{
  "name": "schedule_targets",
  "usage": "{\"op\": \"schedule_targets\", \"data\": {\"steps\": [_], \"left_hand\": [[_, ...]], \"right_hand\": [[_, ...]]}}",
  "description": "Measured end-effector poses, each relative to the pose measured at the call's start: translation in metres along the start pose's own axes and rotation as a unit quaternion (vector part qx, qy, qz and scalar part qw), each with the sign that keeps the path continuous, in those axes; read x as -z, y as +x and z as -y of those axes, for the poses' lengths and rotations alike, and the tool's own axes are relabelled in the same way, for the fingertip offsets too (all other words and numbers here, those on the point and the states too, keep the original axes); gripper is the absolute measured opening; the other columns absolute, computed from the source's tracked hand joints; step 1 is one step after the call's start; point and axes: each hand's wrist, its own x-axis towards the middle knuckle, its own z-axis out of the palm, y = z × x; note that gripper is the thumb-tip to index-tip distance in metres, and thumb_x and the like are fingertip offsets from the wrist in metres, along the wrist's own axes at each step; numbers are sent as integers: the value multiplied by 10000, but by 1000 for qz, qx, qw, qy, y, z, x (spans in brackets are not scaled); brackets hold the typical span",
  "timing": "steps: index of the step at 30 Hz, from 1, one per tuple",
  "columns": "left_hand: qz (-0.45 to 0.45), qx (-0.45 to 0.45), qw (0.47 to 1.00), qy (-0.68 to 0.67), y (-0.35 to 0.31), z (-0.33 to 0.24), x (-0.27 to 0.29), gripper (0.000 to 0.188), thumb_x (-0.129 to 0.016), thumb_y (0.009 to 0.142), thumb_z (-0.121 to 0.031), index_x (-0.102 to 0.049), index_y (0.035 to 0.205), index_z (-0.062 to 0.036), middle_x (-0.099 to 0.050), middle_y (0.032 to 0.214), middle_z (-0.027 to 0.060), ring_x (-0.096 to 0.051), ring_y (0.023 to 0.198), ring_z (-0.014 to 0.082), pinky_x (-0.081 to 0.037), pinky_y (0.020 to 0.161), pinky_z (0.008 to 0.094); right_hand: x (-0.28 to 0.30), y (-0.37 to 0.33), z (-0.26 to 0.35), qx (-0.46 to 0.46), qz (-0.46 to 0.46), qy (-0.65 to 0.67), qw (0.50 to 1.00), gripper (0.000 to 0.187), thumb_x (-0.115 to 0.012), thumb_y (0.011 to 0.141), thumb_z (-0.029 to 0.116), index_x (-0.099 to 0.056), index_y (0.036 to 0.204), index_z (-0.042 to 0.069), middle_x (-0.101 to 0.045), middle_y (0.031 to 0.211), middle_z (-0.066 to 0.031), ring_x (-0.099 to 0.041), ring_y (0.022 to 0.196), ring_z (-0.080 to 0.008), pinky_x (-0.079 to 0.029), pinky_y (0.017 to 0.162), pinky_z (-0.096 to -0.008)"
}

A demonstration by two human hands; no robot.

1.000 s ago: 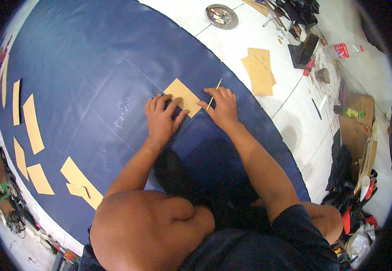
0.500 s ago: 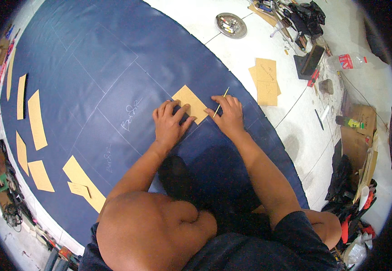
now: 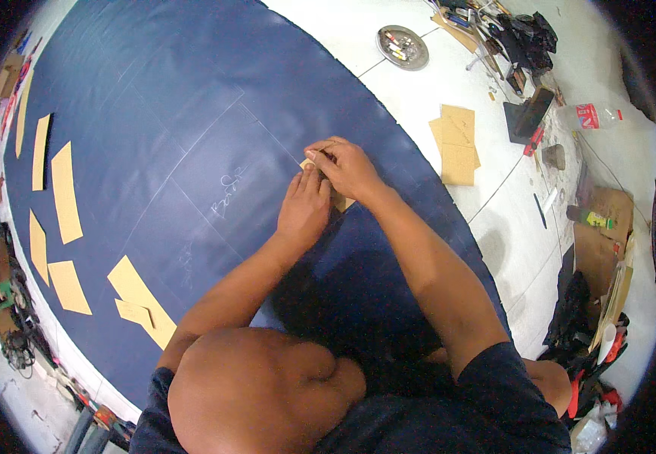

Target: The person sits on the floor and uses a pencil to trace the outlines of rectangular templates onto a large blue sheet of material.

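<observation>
A small tan card [image 3: 344,203] lies on a wide sheet of dark blue material [image 3: 267,68] marked with pale lines and handwriting. My left hand [image 3: 305,206] rests on the card with its fingers stretched out flat, holding nothing. My right hand [image 3: 349,171] is over the card's far corner, just past my left fingertips, its thumb and fingers pinched together. The thin yellow stick seen in that hand earlier is hidden behind the fingers now. Both hands cover most of the card.
Several tan card pieces [image 3: 66,193] lie on the sheet at left. Other cards [image 3: 459,145] lie on the white floor at right, near a round metal ashtray [image 3: 403,48]. A plastic bottle [image 3: 589,116], a cardboard piece [image 3: 604,246] and clutter line the right side.
My right hand has moved left and away from me, from the card's right corner to its far corner. My left hand has shifted slightly right, onto the card. The view has shifted a little.
</observation>
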Motion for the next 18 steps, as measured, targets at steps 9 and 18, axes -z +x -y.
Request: {"op": "schedule_targets", "data": {"steps": [9,18], "left_hand": [[19,18,997,-70,0,1,6,434,-609,905,-151,-560,1286,51,-577,1322,293,-554,1278,419,-405,1123,498],[32,25,997,-65,0,2,11,408,-631,900,-167,-582,1250,37,-578,1330,268,-555,1288,392,-406,1119,487]], "right_hand": [[-6,10,1,-20,36,-2,999,282,-630,981,255,-726,1047,-1,-748,1027,-159,-735,914,-299,-564,845,-375],[-3,12,0,73,26,-75,994,266,-617,969,243,-718,1058,14,-734,1006,-176,-701,938,-364,-553,846,-417]]}}
